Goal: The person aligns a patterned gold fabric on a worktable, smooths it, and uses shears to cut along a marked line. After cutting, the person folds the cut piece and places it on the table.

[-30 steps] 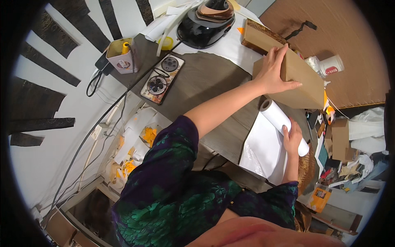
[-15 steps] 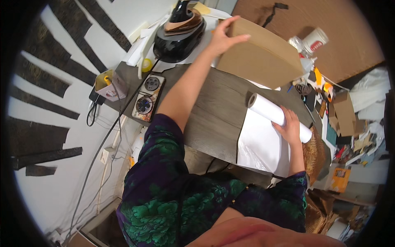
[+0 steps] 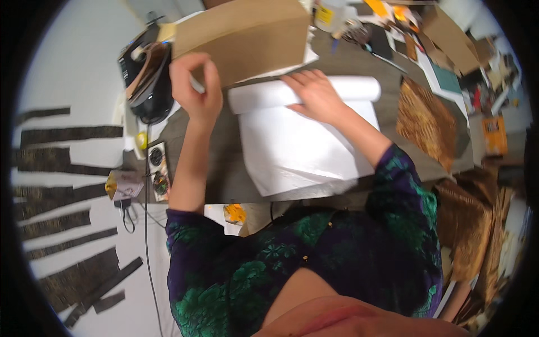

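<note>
A white roll of sheet material, perhaps paper, lies crosswise on the dark wood-look table. Its unrolled white sheet spreads toward me, with a shiny, wrinkled near edge. My right hand rests over the roll, fingers stretched across its top and thumb on the near side. Raised beside the cardboard box, my left hand has its fingers curled, thumb and fingertips almost meeting. A pale patch shows inside that curl; whether it is held or lies behind, I cannot make out.
The black steam iron stands at the back left, near a roll of yellow tape. Below it are a power strip and cables. Gold-brown patterned fabric lies right of the sheet. Tools and scraps crowd the far right.
My view has turned, so the roll now lies crosswise. My left hand has come back from the box's far left corner, and its spread fingers have curled. My right hand stays on the roll.
</note>
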Action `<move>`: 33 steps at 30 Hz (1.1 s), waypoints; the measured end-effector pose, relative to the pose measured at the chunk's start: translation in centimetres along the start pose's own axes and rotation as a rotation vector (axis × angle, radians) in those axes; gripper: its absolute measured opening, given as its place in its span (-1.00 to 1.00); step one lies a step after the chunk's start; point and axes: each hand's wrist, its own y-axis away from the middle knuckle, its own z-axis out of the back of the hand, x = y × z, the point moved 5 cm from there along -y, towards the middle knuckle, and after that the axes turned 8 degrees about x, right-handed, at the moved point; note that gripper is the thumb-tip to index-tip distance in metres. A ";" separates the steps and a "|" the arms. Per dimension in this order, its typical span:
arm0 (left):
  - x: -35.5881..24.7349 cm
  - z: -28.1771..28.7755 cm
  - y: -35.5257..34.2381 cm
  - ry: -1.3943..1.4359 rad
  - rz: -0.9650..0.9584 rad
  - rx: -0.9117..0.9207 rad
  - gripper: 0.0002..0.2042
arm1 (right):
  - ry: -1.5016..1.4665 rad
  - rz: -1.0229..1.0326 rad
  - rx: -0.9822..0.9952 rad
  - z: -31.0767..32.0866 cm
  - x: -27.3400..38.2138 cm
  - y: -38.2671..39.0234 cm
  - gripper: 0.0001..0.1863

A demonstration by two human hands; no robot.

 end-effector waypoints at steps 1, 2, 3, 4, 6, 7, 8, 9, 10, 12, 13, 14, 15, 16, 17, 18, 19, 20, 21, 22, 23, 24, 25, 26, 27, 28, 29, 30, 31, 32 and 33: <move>-1.6 -2.0 0.7 0.085 -0.091 0.201 -0.70 | 0.008 0.005 0.018 -0.3 0.1 -0.3 -0.32; -2.6 -4.0 1.3 0.080 -0.047 0.364 -0.67 | -0.004 -0.010 0.053 -0.7 -0.1 -0.6 -0.29; -3.7 -6.2 1.7 0.078 -0.014 0.527 -0.63 | -0.012 -0.031 0.086 -0.7 -0.4 -0.4 -0.25; -4.7 -8.2 2.5 0.068 0.024 0.692 -0.59 | 0.006 -0.039 0.056 -0.4 -0.4 -0.1 -0.22; -3.8 -9.9 4.2 -0.008 0.024 0.739 -0.54 | 0.064 -0.061 0.006 0.8 -0.7 1.4 -0.18; -3.0 -10.6 4.8 -0.039 0.022 0.760 -0.51 | 0.096 -0.065 -0.015 1.6 -0.9 2.7 -0.17; -2.9 -11.0 5.3 -0.070 0.052 0.811 -0.49 | -0.027 -0.064 -0.032 2.8 -1.4 4.2 -0.19; -2.9 -10.8 5.3 -0.117 0.079 0.858 -0.47 | -0.064 -0.085 -0.079 4.0 -2.3 6.2 -0.26; -2.6 -10.5 5.5 -0.144 0.089 0.873 -0.48 | -0.017 -0.158 -0.101 5.1 -3.7 8.3 -0.33; -3.0 -10.6 5.0 -0.171 0.078 0.873 -0.49 | 0.085 -0.270 -0.279 8.1 -9.0 14.5 -0.55; -3.5 -10.1 4.7 -0.182 0.067 0.860 -0.49 | 0.142 -0.398 -0.359 9.9 -11.3 18.0 -0.58; -4.2 -10.4 4.5 -0.182 0.053 0.847 -0.50 | 0.190 -0.580 -0.300 11.0 -14.6 22.5 -0.52; -4.8 -10.9 4.7 -0.172 0.042 0.817 -0.51 | 0.342 -0.711 -0.285 11.0 -17.4 26.6 -0.39; -6.0 -11.2 4.4 -0.178 0.022 0.784 -0.52 | 0.312 -0.788 -0.287 10.4 -19.5 30.3 -0.28; -6.8 -11.5 4.5 -0.191 0.002 0.755 -0.53 | 0.159 -0.892 -0.211 8.9 -20.9 32.9 -0.21; -7.6 -11.7 4.5 -0.171 0.001 0.750 -0.55 | 0.158 -0.922 -0.218 8.1 -21.3 34.3 -0.26; -8.6 -12.6 4.7 -0.143 0.000 0.744 -0.56 | 0.161 -0.958 -0.221 7.7 -21.5 35.6 -0.32; -9.7 -13.3 4.8 -0.116 0.001 0.738 -0.57 | 0.132 -0.965 -0.267 7.5 -22.0 36.4 -0.40; -10.9 -13.9 4.7 -0.086 -0.011 0.731 -0.58 | 0.102 -0.970 -0.312 7.4 -22.7 37.0 -0.47; -12.0 -14.3 4.6 -0.061 -0.021 0.733 -0.59 | 0.063 -0.976 -0.354 7.4 -22.8 37.1 -0.55; -13.0 -14.7 4.6 -0.036 -0.031 0.734 -0.60 | 0.024 -0.997 -0.398 7.5 -22.9 37.2 -0.62; -14.1 -15.1 4.6 -0.020 -0.044 0.732 -0.64 | -0.015 -1.018 -0.442 7.7 -23.2 37.4 -0.69; -15.0 -15.2 4.8 -0.003 -0.049 0.741 -0.65 | -0.055 -1.039 -0.483 8.1 -23.3 37.6 -0.74; -15.8 -15.3 5.0 0.014 -0.054 0.751 -0.66 | -0.076 -1.090 -0.513 8.3 -23.8 38.2 -0.77; -16.5 -15.5 5.1 0.034 -0.061 0.761 -0.67 | -0.086 -1.158 -0.489 8.6 -24.4 38.8 -0.77; -17.2 -15.5 5.4 0.048 -0.051 0.756 -0.69 | -0.113 -1.103 -0.549 9.1 -24.7 38.9 -0.76; -17.6 -15.6 5.7 0.060 -0.034 0.770 -0.69 | -0.137 -1.049 -0.609 9.5 -24.7 39.3 -0.75; -18.1 -15.6 6.1 0.074 -0.019 0.785 -0.68 | -0.177 -1.033 -0.613 10.0 -24.9 40.0 -0.73; -18.2 -15.2 6.3 0.071 0.001 0.796 -0.68 | -0.279 -0.950 -0.638 11.1 -23.9 39.3 -0.70; -18.6 -15.0 6.6 0.084 0.006 0.811 -0.67 | -0.345 -0.866 -0.548 11.8 -22.9 39.1 -0.68; -19.1 -14.6 7.1 0.097 0.011 0.825 -0.66 | -0.409 -0.780 -0.458 12.3 -21.7 39.1 -0.65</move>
